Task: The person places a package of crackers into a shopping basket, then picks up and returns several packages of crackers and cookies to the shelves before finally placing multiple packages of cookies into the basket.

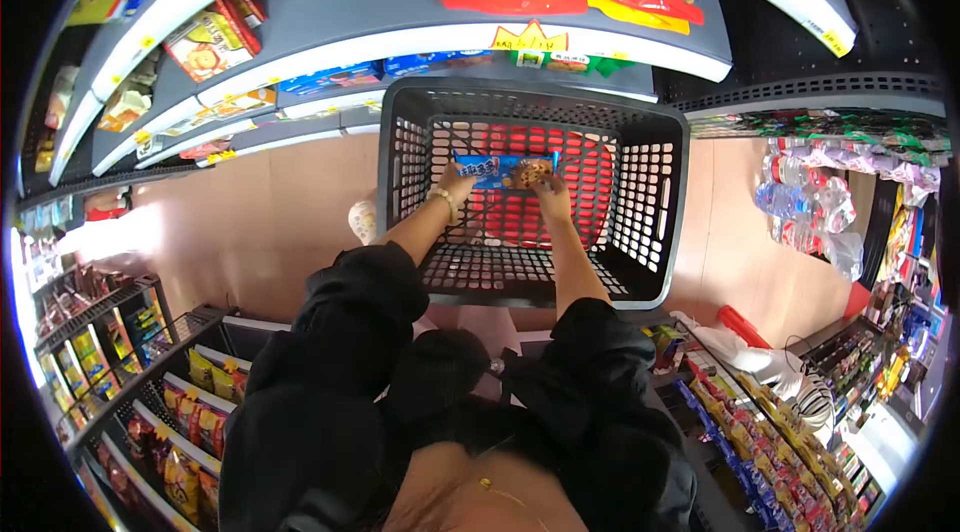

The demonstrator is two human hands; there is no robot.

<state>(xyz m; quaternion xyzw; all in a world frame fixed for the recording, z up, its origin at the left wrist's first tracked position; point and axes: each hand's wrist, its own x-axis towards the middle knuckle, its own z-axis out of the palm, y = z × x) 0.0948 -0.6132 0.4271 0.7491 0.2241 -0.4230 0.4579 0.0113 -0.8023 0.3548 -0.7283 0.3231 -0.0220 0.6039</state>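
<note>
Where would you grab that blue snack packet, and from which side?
Probably by its two short ends, coming from the wearer's side: the blue packet is long and narrow and lies crosswise over the basket. The left hand and right hand already hold it near those ends, leaving its middle uncovered.

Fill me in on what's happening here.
A person stands in a shop aisle, leaning over a black shopping basket. Their left hand and right hand hold a blue snack packet between them, one at each end. It is inside the basket's opening; whether it touches the bottom is hard to tell. Stocked shelves line the aisle.
</note>
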